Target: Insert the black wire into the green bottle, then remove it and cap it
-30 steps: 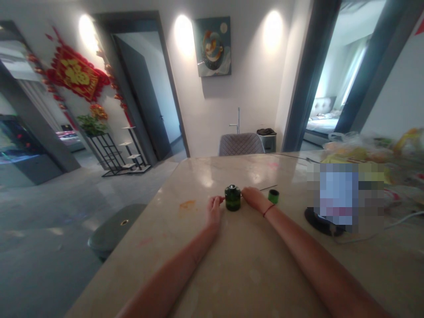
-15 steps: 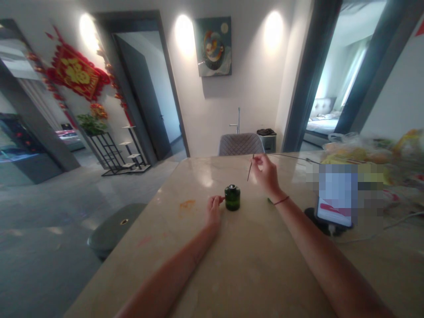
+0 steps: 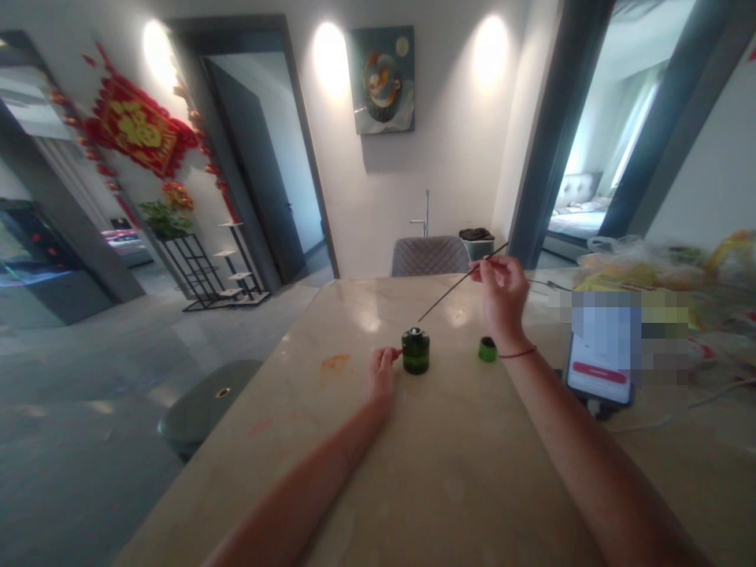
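Note:
A small dark green glass bottle (image 3: pixel 416 352) stands on the beige marble table (image 3: pixel 425 472). My left hand (image 3: pixel 381 373) rests on the table with its fingers closed, fingertips against the bottle's left side. My right hand (image 3: pixel 503 296) is raised above the table and pinches a thin dark stick (image 3: pixel 454 288). The stick slants down to the left, its lower tip just above the bottle's open neck. A small green cap (image 3: pixel 487 349) lies on the table to the right of the bottle, below my right hand.
A phone on a dark stand (image 3: pixel 596 370) sits at the right, with a white cable beside it. Plastic bags with yellow things (image 3: pixel 661 268) pile at the far right. A grey chair back (image 3: pixel 430 256) stands at the table's far end, a round stool (image 3: pixel 206 405) at the left.
My right hand lifted the stick off the table beside the bottle, moved up and to the right, and turned the stick so its tip points at the bottle's neck. My left hand stayed put.

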`<state>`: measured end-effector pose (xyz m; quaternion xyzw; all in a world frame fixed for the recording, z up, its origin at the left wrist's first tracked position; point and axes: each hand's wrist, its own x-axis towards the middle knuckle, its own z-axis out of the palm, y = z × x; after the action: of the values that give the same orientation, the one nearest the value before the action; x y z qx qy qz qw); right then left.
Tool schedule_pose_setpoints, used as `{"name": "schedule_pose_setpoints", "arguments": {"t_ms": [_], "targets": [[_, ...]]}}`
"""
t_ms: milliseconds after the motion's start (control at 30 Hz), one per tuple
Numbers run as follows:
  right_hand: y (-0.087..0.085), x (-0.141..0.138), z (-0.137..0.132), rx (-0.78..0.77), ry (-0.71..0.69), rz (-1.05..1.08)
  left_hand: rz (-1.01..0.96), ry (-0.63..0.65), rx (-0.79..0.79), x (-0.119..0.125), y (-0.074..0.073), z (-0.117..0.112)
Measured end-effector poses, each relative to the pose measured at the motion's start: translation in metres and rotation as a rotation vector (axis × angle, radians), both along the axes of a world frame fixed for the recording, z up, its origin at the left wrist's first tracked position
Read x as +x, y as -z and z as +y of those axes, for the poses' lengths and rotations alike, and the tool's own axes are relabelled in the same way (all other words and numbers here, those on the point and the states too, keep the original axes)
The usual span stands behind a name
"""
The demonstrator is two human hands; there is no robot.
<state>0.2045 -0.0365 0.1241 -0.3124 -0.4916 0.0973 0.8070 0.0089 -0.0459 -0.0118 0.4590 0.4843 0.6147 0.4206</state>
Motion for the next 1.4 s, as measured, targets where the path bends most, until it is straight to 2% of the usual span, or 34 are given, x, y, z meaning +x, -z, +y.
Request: {"name": "schedule_pose_setpoints", "arguments": {"t_ms": [200, 733, 1267, 1400], "targets": [[0.006, -0.005, 0.005, -0.059, -0.026, 0.021, 0.003, 0.001, -0.004, 0.0, 0.0, 0.0], [0.042, -0.028, 0.018, -0.25, -0.216, 0.012, -0.01, 0.01, 0.006, 0.0, 0.001, 0.001], [0.058, -0.038, 0.022, -0.437, -0.365, -0.167, -0.004, 0.005, 0.002, 0.0, 0.001, 0.002], [0.066, -0.034, 0.027, -0.563, -0.525, -0.313, 0.002, 0.007, 0.012, 0.0, 0.001, 0.002]]}}
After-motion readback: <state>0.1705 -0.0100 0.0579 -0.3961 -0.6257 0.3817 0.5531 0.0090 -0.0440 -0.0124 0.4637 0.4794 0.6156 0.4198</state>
